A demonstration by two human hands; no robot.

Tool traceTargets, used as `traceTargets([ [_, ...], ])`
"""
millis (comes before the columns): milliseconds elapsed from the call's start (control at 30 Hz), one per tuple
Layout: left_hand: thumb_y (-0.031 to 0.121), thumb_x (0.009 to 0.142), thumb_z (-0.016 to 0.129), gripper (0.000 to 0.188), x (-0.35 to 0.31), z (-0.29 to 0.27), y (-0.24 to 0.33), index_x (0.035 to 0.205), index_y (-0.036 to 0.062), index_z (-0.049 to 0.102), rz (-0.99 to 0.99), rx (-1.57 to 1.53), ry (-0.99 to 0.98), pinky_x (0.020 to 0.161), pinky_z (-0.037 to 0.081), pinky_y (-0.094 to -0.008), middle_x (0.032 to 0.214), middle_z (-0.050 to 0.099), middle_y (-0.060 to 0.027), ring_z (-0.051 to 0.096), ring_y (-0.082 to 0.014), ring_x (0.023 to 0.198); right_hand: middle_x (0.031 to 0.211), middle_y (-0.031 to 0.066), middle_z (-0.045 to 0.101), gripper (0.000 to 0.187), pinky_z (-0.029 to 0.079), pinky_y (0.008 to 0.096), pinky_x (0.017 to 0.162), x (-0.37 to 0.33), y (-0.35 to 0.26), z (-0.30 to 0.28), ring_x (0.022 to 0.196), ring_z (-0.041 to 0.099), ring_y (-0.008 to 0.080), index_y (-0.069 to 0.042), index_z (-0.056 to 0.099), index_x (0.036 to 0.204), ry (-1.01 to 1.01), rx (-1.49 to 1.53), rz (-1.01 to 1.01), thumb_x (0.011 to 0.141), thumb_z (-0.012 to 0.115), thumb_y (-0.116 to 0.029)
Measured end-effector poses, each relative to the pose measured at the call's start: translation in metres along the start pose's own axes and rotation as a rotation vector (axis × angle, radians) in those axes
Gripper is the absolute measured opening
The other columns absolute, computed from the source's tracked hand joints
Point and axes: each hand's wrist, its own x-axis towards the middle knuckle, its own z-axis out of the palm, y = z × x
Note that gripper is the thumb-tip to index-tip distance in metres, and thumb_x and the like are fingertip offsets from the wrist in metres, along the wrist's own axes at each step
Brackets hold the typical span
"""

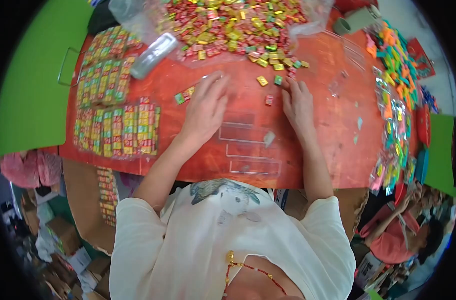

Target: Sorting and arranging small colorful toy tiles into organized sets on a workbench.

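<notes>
My left hand [206, 106] lies flat on the red table [318, 150], fingers apart, beside a small row of green, yellow and red candies [184, 95]. My right hand [297, 102] rests palm down with its fingertips close to loose candies: a yellow one [262, 80], a green one [278, 79] and a red one [269, 100]. Neither hand holds anything that I can see. Between and below my hands lie clear plastic sleeves [248, 145]. A big heap of wrapped candies [228, 25] on clear plastic fills the far middle of the table.
Filled clear packs of candies [117, 130] lie in rows at the left. A clear tube-like container [153, 55] lies near them. A strip of colourful packets [395, 100] runs down the right edge. Another person in a red top [393, 235] sits at lower right. Boxes clutter the floor at lower left.
</notes>
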Motion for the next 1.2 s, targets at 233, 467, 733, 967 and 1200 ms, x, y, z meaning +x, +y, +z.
traceTargets([
  [233, 0.023, 0.085, 0.065, 0.035, 0.067, 0.076, 0.001, 0.117, 0.0073, 0.063, 0.064, 0.421, -0.306, 0.086, 0.042, -0.0485, 0.108, 0.057, -0.0142, 0.055, -0.0321, 0.107, 0.094, 0.0084, 0.059, 0.026, 0.045, 0.0443, 0.072, 0.013, 0.005, 0.003, 0.089, 0.061, 0.0285, -0.015, 0.064, 0.114, 0.036, -0.190, -0.054, 0.089, 0.066, -0.020],
  [467, 0.024, 0.085, 0.067, 0.025, 0.056, 0.082, -0.012, 0.108, 0.0138, 0.066, 0.203, 0.462, -0.308, 0.084, 0.036, -0.0471, 0.100, 0.055, -0.0110, 0.054, -0.0294, 0.101, 0.099, 0.0061, 0.058, 0.024, 0.042, 0.0411, 0.076, 0.001, 0.001, -0.010, 0.095, 0.059, 0.0255, -0.016, 0.066, 0.110, -0.047, -0.205, -0.076, 0.086, 0.069, -0.019],
  [733, 0.026, 0.086, 0.068, 0.034, 0.036, 0.071, 0.013, 0.118, 0.0144, 0.065, 0.236, 0.401, -0.372, 0.088, 0.036, -0.0468, 0.102, 0.055, -0.0107, 0.053, -0.0286, 0.102, 0.104, 0.0074, 0.061, 0.029, 0.042, 0.0414, 0.078, -0.022, -0.013, -0.028, 0.096, 0.059, 0.0276, -0.015, 0.065, 0.115, -0.118, -0.096, -0.122, 0.086, 0.069, -0.017],
  [967, 0.030, 0.087, 0.066, 0.040, 0.084, 0.092, -0.007, 0.123, 0.0124, 0.061, 0.143, 0.459, -0.314, 0.081, 0.041, -0.0454, 0.101, 0.058, -0.0114, 0.058, -0.0294, 0.099, 0.092, 0.0089, 0.058, 0.017, 0.042, 0.0437, 0.075, 0.001, 0.041, -0.017, 0.090, 0.059, 0.0286, -0.011, 0.064, 0.101, 0.054, -0.316, 0.018, 0.088, 0.067, -0.022],
  [1200, 0.023, 0.087, 0.064, 0.022, 0.114, 0.106, -0.035, 0.105, 0.0096, 0.066, 0.301, 0.591, -0.203, 0.077, 0.042, -0.0437, 0.096, 0.060, -0.0107, 0.061, -0.0281, 0.095, 0.090, 0.0092, 0.057, 0.025, 0.041, 0.0429, 0.076, -0.028, 0.001, -0.028, 0.089, 0.059, 0.0286, -0.009, 0.061, 0.094, -0.112, -0.286, 0.014, 0.086, 0.071, -0.031],
])
